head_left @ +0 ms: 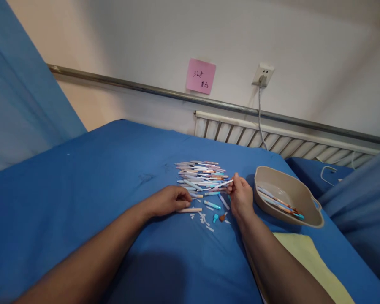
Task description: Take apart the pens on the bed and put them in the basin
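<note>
My right hand (pixel 242 196) pinches one end of a thin white stick, like a pen refill (pixel 224 184), which points left over a pile of pens and pen parts (pixel 199 172). My left hand (pixel 172 199) rests at the pile's near left side, fingers curled with a gap between thumb and forefinger. Just below its thumb lies a peach-coloured pen barrel (pixel 193 210); whether they touch is unclear. Between the hands are a turquoise pen piece (pixel 212 205), small white bits (pixel 203 218), a turquoise cap (pixel 215 218) and a brown piece (pixel 222 217).
A beige plastic basin (pixel 307 202) holding several pens (pixel 280 202) stands right of my right hand. A yellow cloth (pixel 307 253) lies beside my right forearm. Blue sheeting (pixel 82 198) covers the surface. Behind it are a radiator (pixel 234 133) and a cable plugged into a wall socket (pixel 263 76).
</note>
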Demonstrator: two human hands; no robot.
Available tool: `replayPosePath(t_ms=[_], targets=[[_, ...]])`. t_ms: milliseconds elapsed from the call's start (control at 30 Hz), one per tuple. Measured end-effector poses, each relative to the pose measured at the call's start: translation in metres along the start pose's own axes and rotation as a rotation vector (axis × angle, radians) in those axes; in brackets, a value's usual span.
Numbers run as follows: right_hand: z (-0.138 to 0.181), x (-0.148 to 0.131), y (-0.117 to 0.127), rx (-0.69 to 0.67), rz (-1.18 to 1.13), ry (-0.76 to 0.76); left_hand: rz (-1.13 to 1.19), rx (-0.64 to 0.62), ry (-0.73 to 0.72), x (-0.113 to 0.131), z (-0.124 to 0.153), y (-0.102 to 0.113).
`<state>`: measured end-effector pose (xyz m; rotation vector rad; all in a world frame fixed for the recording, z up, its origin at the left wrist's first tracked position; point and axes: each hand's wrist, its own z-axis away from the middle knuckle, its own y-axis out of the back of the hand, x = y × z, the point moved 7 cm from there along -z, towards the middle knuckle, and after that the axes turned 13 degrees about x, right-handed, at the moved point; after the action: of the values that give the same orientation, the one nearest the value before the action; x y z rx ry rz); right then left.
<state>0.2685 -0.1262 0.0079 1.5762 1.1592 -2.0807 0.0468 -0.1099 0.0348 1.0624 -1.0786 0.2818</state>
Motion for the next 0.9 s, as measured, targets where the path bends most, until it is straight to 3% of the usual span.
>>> replayPosePath(t_ms=[167,400,900], targets=[[0.001,0.002,-0.002,-0.028,-0.001,-0.014,-0.328,0.156,-0.079,-0.001,-0.002,0.018],[0.003,0.010,-0.007,-0.103,0.041,-0.006,-0.584,0.208,-0.193,0.007,-0.002,0.019],[0.014,0.007,-0.013,-0.164,0.140,0.051,-0.723,0.169,-0.253,0.012,0.005,0.010]])
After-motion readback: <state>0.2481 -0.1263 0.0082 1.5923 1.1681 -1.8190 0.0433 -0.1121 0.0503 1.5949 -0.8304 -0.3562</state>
